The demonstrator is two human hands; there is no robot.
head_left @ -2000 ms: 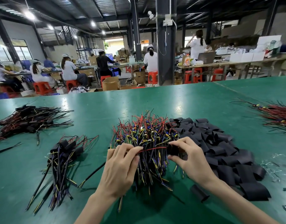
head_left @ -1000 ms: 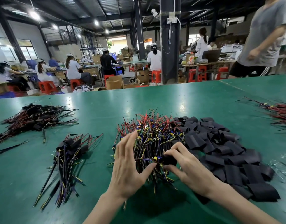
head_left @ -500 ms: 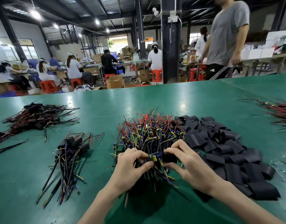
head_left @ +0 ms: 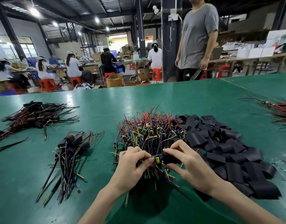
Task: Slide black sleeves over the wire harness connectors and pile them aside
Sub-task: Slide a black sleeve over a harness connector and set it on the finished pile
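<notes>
Black sleeve (head_left: 170,159), pinched in your right hand (head_left: 192,167), has reached the connector (head_left: 157,159) your left hand (head_left: 131,165) now clamps; keep sliding it over.

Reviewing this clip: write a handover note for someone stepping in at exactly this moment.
Left hand: pinches one harness connector just above the unsleeved harness pile.
Right hand: grips a black sleeve with its mouth at that connector, which shows outside it.
Loose sleeves lie right of the pile. Sleeved harnesses are stacked to the left on the green table.
Done: a small sleeved stack.
Left: push this sleeve on, lay it on the left stack, then work through the large pile.
</notes>
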